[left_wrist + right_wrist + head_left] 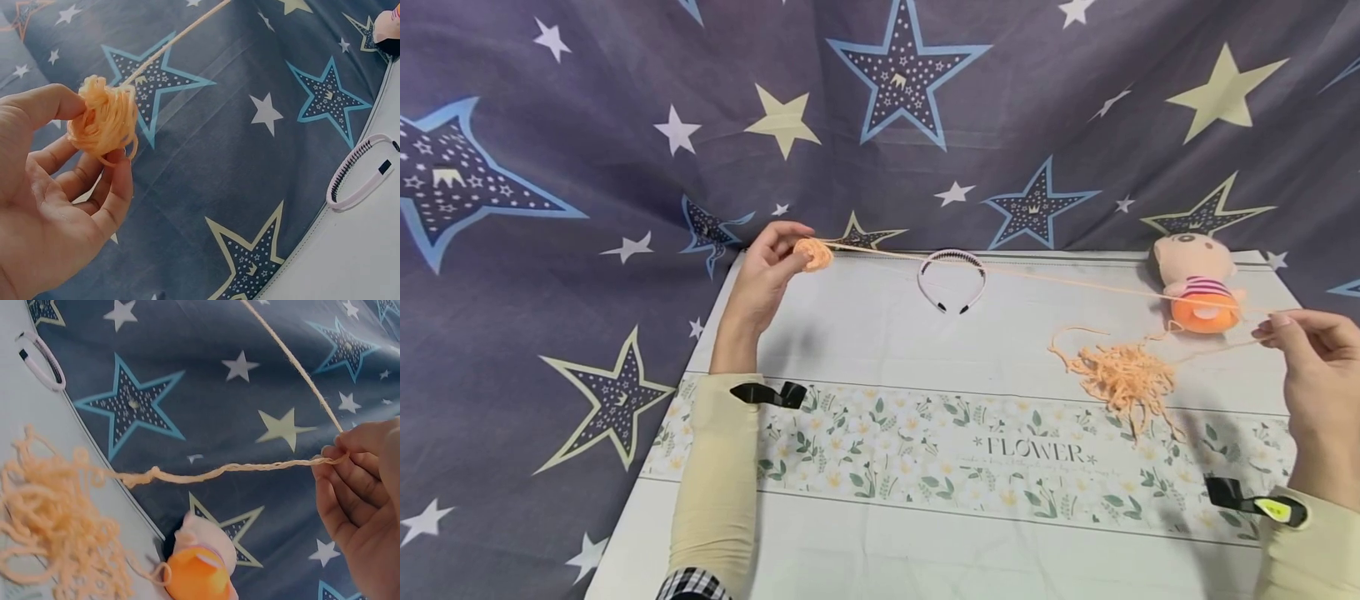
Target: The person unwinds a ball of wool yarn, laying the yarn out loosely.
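A small ball of orange yarn [105,122] is pinched between the thumb and fingers of my left hand [767,271], raised over the table's far left. From it a strand [1060,281] runs taut across to my right hand [1318,375], which pinches it between thumb and fingertips at the far right. Beyond those fingertips the yarn bends back, as the right wrist view shows, and leads to a loose tangled heap of orange yarn [1123,379] on the table. The heap lies left of my right hand.
A pale pink headband [952,279] lies near the table's back edge, beneath the strand. At the back right is a plush doll [1198,283] with an orange bottom. A floral strip [925,454] crosses the white table, and a star-patterned curtain [880,183] hangs behind.
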Tool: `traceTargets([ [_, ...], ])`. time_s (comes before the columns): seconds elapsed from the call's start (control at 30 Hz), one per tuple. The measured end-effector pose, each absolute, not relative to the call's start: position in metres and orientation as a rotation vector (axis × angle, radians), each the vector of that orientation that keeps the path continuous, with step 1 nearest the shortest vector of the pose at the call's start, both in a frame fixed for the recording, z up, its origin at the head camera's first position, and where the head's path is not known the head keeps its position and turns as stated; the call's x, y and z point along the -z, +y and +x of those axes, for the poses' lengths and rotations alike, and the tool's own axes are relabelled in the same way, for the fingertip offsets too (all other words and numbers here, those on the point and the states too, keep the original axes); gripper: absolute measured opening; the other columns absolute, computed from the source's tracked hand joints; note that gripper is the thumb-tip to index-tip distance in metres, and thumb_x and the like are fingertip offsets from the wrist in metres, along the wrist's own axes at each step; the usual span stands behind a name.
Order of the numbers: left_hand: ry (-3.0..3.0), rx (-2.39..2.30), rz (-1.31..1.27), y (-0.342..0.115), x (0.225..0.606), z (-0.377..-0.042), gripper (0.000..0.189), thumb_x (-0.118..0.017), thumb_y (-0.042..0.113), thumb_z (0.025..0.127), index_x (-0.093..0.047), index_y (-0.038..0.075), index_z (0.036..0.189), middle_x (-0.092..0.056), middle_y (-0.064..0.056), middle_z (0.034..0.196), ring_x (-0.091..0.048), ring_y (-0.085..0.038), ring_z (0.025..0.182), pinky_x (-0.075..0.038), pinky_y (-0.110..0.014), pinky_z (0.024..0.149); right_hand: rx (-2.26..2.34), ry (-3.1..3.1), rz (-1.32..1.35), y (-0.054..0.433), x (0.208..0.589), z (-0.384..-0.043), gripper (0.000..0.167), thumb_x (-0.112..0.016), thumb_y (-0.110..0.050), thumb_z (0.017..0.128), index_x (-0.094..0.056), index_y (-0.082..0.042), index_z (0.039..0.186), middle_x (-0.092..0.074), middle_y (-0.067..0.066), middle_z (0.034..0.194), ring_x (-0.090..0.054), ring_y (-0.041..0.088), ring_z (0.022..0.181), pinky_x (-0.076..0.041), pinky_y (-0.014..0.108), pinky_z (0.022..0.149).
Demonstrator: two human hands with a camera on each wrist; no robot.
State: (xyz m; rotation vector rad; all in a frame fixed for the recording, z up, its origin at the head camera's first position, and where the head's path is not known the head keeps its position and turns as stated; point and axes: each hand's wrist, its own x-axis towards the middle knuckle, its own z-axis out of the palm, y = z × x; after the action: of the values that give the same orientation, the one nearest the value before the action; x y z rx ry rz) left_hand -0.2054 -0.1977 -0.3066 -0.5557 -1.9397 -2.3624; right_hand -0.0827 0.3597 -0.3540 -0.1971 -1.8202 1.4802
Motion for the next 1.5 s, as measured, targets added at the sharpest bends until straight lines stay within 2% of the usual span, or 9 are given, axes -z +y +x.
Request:
traceTargets([
  [0.2,-1.941,2.381,-0.59,-0.2,0.305,-0.205,0.024,-0.054,-0.005,0.092,-0.055,0.005,0.114,-0.061,-0.002,0.093,-0.059,-0.011,0.082,-0.049,-0.022,0.077,-1.373,-1.835,-0.274,0.376,0.36,-0.087,0.013,-0.057,-0.001,0.093,-0.069,-0.005,0.095,-0.064,-0.015,0.075,-0.061,-0.003,0.067,-0.049,0.01,0.069],
  [0.37,-1.957,2.381,-0.614,-0.202,0.302,-0.204,0.024,-0.053,-0.004,0.092,-0.052,0.004,0.115,-0.059,-0.003,0.094,-0.057,-0.012,0.081,-0.05,-0.022,0.075,-1.365,-1.848,-0.391,0.385,0.362,-0.089,0.017,-0.056,-0.008,0.096,-0.068,-0.02,0.092,-0.061,-0.019,0.076,-0.058,-0.006,0.071,-0.044,0.01,0.075],
  [0.57,-1.891,2.45,-0.548,-0.206,0.297,-0.202,0.021,-0.05,-0.004,0.092,-0.051,0.008,0.11,-0.06,-0.004,0.108,-0.059,-0.014,0.093,-0.053,-0.027,0.082,-1.384,-1.857,-0.427,0.486,0.444,-0.125,0.019,-0.055,-0.024,0.098,-0.066,-0.011,0.105,-0.062,-0.011,0.087,-0.06,-0.001,0.08,-0.042,0.013,0.08],
  [0.67,-1.875,2.46,-0.539,-0.208,0.297,-0.202,0.02,-0.048,-0.005,0.093,-0.051,0.008,0.108,-0.059,-0.006,0.109,-0.06,-0.015,0.095,-0.053,-0.028,0.082,-1.337,-1.895,-0.422,0.512,0.465,-0.133,0.019,-0.054,-0.029,0.098,-0.065,-0.015,0.105,-0.06,-0.013,0.089,-0.06,-0.003,0.082,-0.04,0.014,0.08],
  [0.9,-1.881,2.468,-0.55,-0.204,0.297,-0.202,0.018,-0.051,-0.004,0.093,-0.052,0.008,0.107,-0.056,-0.007,0.112,-0.058,-0.016,0.098,-0.053,-0.028,0.086,-1.42,-1.878,-0.58,0.417,0.385,-0.099,0.018,-0.052,-0.014,0.098,-0.065,-0.02,0.088,-0.059,-0.017,0.076,-0.055,-0.008,0.069,-0.041,0.006,0.072],
  [1.17,-1.815,2.54,-0.598,-0.199,0.298,-0.201,0.017,-0.052,-0.001,0.094,-0.052,0.006,0.109,-0.056,-0.008,0.113,-0.059,-0.017,0.102,-0.054,-0.031,0.091,-1.312,-2.248,-0.754,0.395,0.374,-0.091,0.025,-0.047,-0.013,0.099,-0.054,-0.033,0.085,-0.051,-0.028,0.072,-0.049,-0.013,0.065,-0.038,0.0,0.061],
  [1.3,-1.795,2.561,-0.61,-0.197,0.298,-0.2,0.017,-0.052,-0.001,0.095,-0.053,0.005,0.11,-0.056,-0.009,0.113,-0.06,-0.018,0.101,-0.055,-0.031,0.09,-1.127,-2.56,-0.708,0.392,0.381,-0.091,0.013,-0.047,-0.023,0.1,-0.059,-0.019,0.098,-0.045,-0.034,0.069,-0.046,-0.014,0.065,-0.039,0.006,0.056],
  [1.4,-1.768,2.587,-0.64,-0.195,0.299,-0.2,0.018,-0.051,-0.002,0.095,-0.053,0.004,0.111,-0.056,-0.01,0.114,-0.062,-0.019,0.1,-0.055,-0.03,0.089,-1.071,-2.711,-0.59,0.388,0.385,-0.089,0.029,-0.048,-0.029,0.1,-0.059,-0.003,0.11,-0.044,-0.037,0.067,-0.045,-0.014,0.064,-0.041,0.014,0.055],
  [1.5,-1.751,2.601,-0.663,-0.194,0.299,-0.201,0.019,-0.052,-0.003,0.094,-0.053,0.003,0.111,-0.057,-0.011,0.114,-0.063,-0.02,0.099,-0.055,-0.031,0.089,-1.047,-2.822,-0.484,0.385,0.388,-0.089,0.037,-0.047,-0.032,0.1,-0.057,0.001,0.116,-0.046,-0.035,0.07,-0.044,-0.015,0.066,-0.04,0.02,0.057],
])
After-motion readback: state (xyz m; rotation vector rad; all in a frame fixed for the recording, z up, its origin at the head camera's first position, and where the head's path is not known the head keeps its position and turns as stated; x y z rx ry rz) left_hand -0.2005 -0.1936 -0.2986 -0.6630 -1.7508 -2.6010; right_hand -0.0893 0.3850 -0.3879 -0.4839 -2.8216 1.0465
